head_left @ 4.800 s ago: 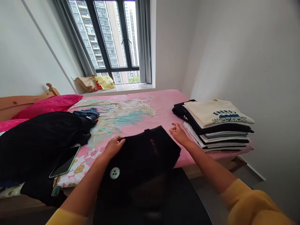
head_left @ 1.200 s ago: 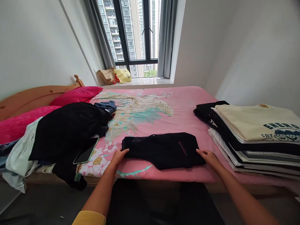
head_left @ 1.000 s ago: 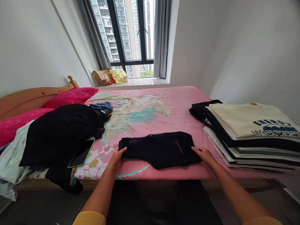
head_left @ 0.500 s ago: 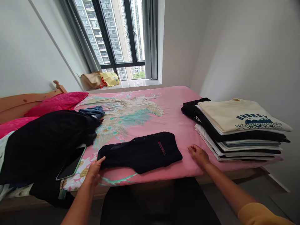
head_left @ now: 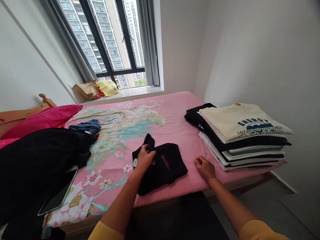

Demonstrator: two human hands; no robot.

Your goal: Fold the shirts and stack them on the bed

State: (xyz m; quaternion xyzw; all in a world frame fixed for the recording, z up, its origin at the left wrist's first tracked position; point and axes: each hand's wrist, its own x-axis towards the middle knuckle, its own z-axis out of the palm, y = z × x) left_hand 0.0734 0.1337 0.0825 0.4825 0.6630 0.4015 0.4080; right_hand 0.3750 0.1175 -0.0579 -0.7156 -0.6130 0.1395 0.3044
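Observation:
A black garment with a small red mark lies folded near the front edge of the pink bedspread. My left hand grips its left end and holds that end lifted and folded over the rest. My right hand rests on the bedspread just right of the garment, fingers curled, holding nothing. To the right stands a stack of folded shirts with a cream printed shirt on top.
A heap of black clothes covers the bed's left side, with a phone lying at its edge and a blue garment behind. Pink pillows sit by the wooden headboard. Paper bags stand on the window sill.
My left hand has folded the garment's left half over to the right, halving its width. My right hand has let go of the right end and moved off it.

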